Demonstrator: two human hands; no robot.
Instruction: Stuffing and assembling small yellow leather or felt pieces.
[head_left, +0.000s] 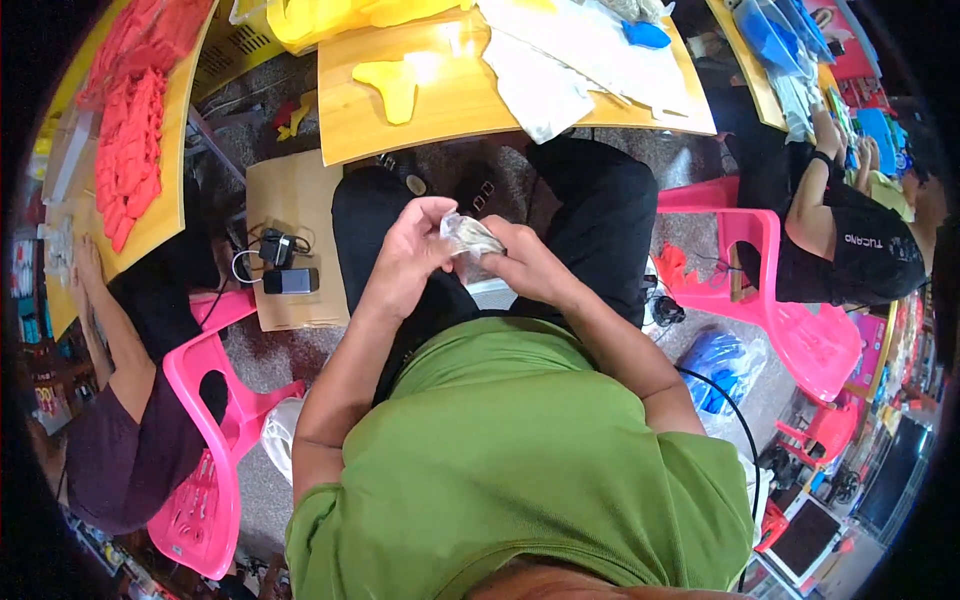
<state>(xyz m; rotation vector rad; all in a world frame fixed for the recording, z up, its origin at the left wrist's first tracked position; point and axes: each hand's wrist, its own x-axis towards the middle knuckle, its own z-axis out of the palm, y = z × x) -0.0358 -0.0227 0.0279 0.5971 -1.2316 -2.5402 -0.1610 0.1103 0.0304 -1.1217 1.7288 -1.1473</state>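
Over my lap, between my knees, a small clear plastic bag [470,236] with pale contents is held in both hands. My left hand [413,250] has its fingers closed on the bag's left side, thumb and forefinger near its top. My right hand [525,258] grips the bag's right side with the thumb across it. What exactly lies inside is too small to tell. Below the bag a pale, flat surface [485,296] shows partly behind my hands.
A yellow-topped table [360,135] ahead bears yellow pieces and white sheets. Red pieces [130,150] cover the left table. Co-workers sit left [130,450] and right [850,250] on pink chairs. Cardboard [300,190] with black chargers [290,280] lies left; a blue bagged bundle [715,370] lies right.
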